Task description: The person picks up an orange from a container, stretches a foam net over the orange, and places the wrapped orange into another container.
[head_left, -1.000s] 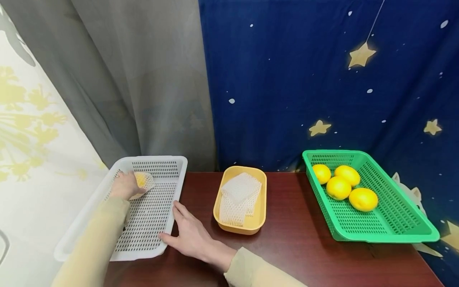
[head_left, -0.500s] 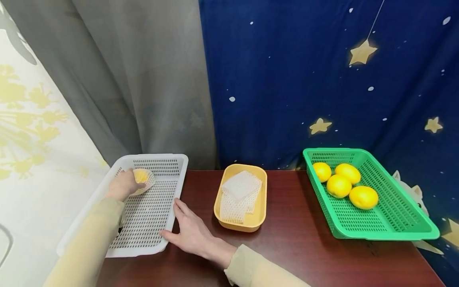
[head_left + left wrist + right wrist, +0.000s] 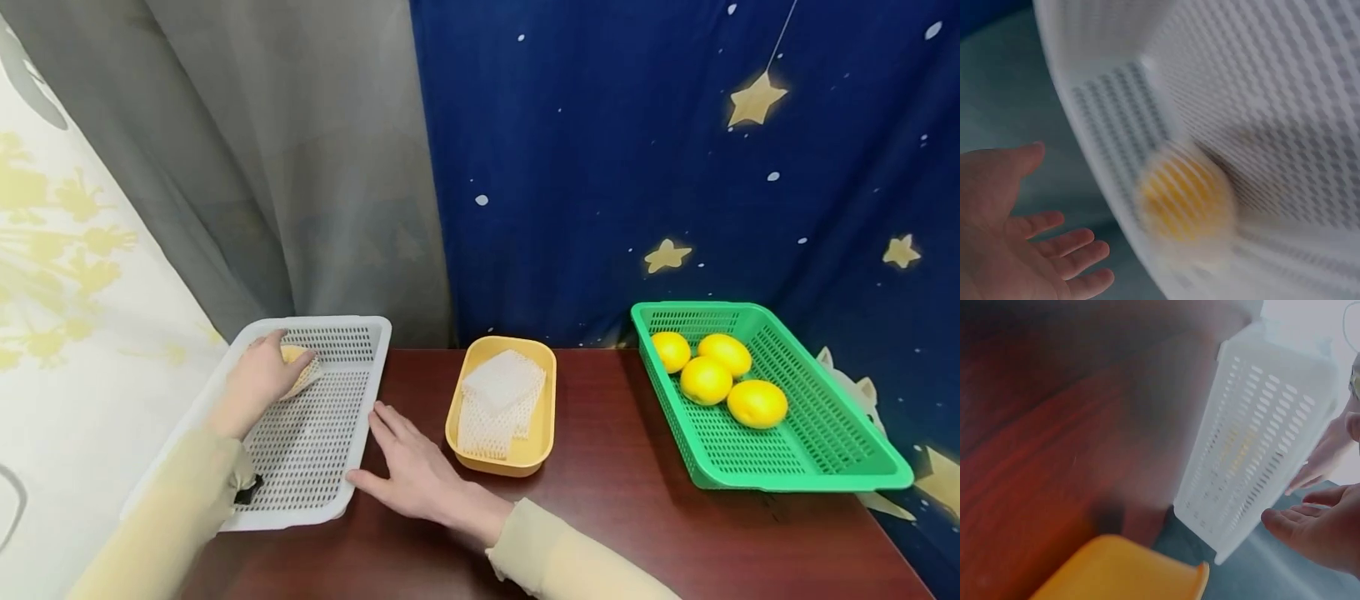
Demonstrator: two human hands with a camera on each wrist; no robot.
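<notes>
1. Head view: the white basket [image 3: 373, 375] stands at the left, its far rim close to the grey curtain [image 3: 337, 167]; its left side runs under the left sleeve.
2. The netted fruit [image 3: 1186, 197] lies inside that basket, near the far left corner, close to the wall in the left wrist view.
3. The left hand [image 3: 258, 379] is over this corner, fingers extended and spread, gripping nothing; the left wrist view shows it apart from the fruit.
4. The right hand [image 3: 420, 471] is loosely straightened, its fingertips at the basket's right rim, not wrapped round it; I cannot tell how firmly they press.
5. Between that rim and the yellow tray [image 3: 542, 433], the right hand takes up the nearer part of a narrow gap. White foam nets [image 3: 483, 433] lie in the tray.
6. A broad bare stretch of table [image 3: 600, 500] separates the tray from the green basket [image 3: 757, 458], which holds four yellow fruits [image 3: 757, 404] and stands near the table's right edge.
7. The table is glossy dark red-brown; behind hang the curtain and a blue star-printed cloth [image 3: 562, 167].
</notes>
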